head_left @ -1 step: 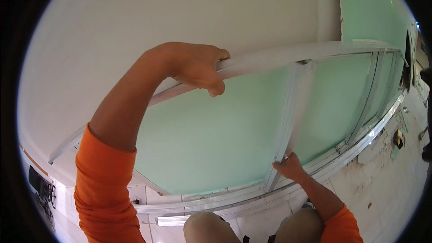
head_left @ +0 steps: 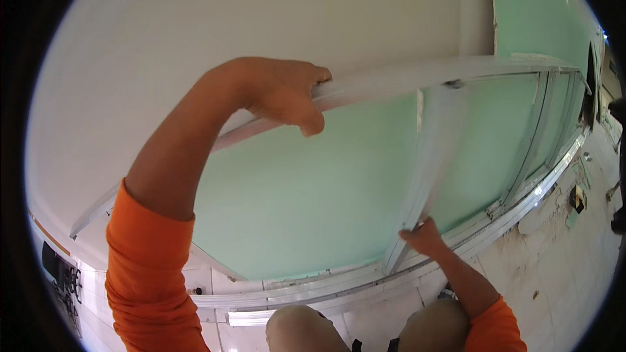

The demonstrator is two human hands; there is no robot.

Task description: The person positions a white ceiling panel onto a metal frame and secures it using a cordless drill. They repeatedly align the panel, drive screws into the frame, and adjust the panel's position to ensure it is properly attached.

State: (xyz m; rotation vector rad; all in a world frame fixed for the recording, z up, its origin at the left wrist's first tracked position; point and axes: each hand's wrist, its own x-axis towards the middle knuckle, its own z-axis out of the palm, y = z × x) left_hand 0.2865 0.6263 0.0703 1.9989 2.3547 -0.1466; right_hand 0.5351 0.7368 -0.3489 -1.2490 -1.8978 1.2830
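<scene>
My left hand [head_left: 283, 94] grips the long silver metal top rail [head_left: 385, 81] of a frame, its thumb hanging over the front. My right hand [head_left: 424, 238] is closed on a metal stud [head_left: 430, 150] near its lower end. The stud runs from under the top rail down to the bottom rails [head_left: 469, 238]. Pale green boards [head_left: 306, 189] stand behind the frame. More studs [head_left: 535, 137] stand farther right. The right stud and top rail are slightly blurred.
A white wall [head_left: 261, 13] rises above, with a green board [head_left: 541, 0] at upper right. Loose metal profiles [head_left: 251, 318] lie on the tiled floor [head_left: 548, 274] by my knees. Scraps [head_left: 577, 199] are scattered at right. Dark objects [head_left: 55, 274] stand at far left.
Both hands have moved slightly upward with the top rail and the stud. The stud has shifted a little to the right.
</scene>
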